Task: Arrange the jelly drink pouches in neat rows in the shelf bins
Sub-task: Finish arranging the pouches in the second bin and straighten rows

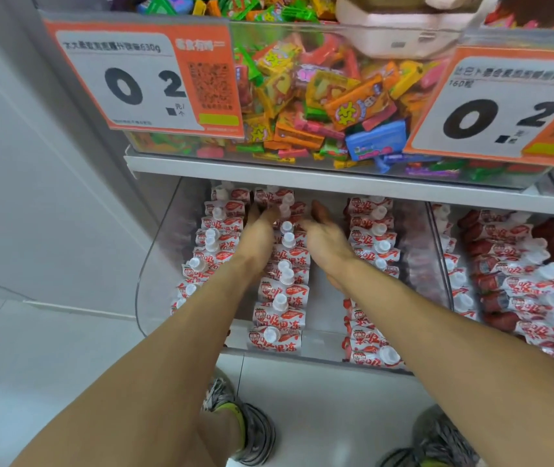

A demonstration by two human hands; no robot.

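Both hands deep in clear bin [154, 264], flanking middle pouch row [280, 291]. Left hand [258, 232] and right hand [326, 235]: fingers extended along row sides, tips possibly pinching rear pouches, can't confirm.

White shelf board [302, 178] spans the unit. Plain pale wall panel [33, 197] stands left. Floor [33, 365] is light, glossy tile under even lighting.
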